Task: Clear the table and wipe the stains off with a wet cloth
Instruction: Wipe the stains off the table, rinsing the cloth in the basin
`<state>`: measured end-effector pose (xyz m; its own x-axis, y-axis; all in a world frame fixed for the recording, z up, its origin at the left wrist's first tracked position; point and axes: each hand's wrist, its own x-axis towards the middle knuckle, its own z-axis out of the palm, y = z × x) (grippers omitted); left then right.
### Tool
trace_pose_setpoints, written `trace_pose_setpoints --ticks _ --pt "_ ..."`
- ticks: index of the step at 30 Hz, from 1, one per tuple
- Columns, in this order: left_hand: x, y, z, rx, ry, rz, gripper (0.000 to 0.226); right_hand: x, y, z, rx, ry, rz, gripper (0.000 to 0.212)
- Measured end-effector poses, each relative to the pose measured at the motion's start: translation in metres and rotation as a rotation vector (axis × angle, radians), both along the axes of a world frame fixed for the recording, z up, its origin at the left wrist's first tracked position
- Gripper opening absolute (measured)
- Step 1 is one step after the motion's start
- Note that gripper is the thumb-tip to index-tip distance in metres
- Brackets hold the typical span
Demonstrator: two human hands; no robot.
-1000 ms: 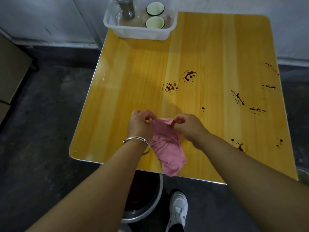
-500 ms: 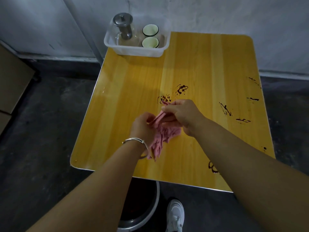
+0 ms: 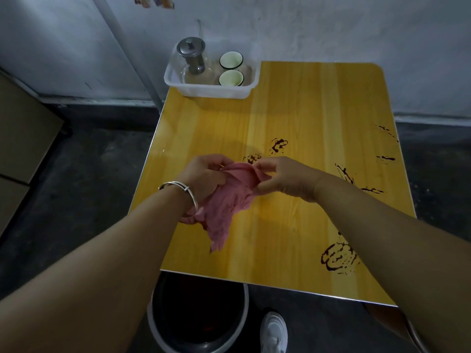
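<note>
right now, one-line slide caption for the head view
Left hand and right hand hold a pink cloth over the stained yellow table, teapot and cups in the white tub.

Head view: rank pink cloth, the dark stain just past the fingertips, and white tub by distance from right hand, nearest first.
1. Pink cloth: pinched in the right hand itself.
2. Dark stain: just beyond the hand, slightly left.
3. White tub: far-left corner of the table.

yellow tabletop [image 3: 300, 118] bare ahead, white tub [image 3: 204, 90] blocking far-left corner, wall behind
</note>
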<state>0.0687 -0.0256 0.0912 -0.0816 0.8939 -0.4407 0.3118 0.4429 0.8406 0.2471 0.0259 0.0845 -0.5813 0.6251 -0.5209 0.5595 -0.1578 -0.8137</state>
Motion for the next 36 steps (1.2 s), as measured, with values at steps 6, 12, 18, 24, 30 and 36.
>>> trace_pose_setpoints --ticks 6,12,18,24,30,36 --pt "-0.008 0.004 0.018 0.177 0.413 -0.135 0.014 -0.015 0.011 0.014 0.551 0.035 -0.285 0.022" --pt "-0.013 -0.003 0.003 0.287 0.662 -0.173 0.015 -0.001 0.003 0.001 0.580 -0.064 -0.217 0.021" --pt "-0.001 -0.048 -0.051 -0.073 0.597 -0.564 0.028 0.003 -0.033 -0.041 0.213 -0.473 0.401 0.017" --pt "-0.002 -0.043 -0.063 -0.105 0.615 -0.602 0.038 0.008 -0.029 -0.051 0.030 -0.417 0.300 0.015" --pt "0.002 -0.005 -0.069 0.087 0.905 -0.331 0.027 0.003 0.004 -0.068 0.290 -0.508 -0.028 0.019" --pt "0.017 0.002 -0.116 -0.085 0.801 -0.069 0.037 -0.013 0.000 -0.106 0.362 -0.661 -0.270 0.025"
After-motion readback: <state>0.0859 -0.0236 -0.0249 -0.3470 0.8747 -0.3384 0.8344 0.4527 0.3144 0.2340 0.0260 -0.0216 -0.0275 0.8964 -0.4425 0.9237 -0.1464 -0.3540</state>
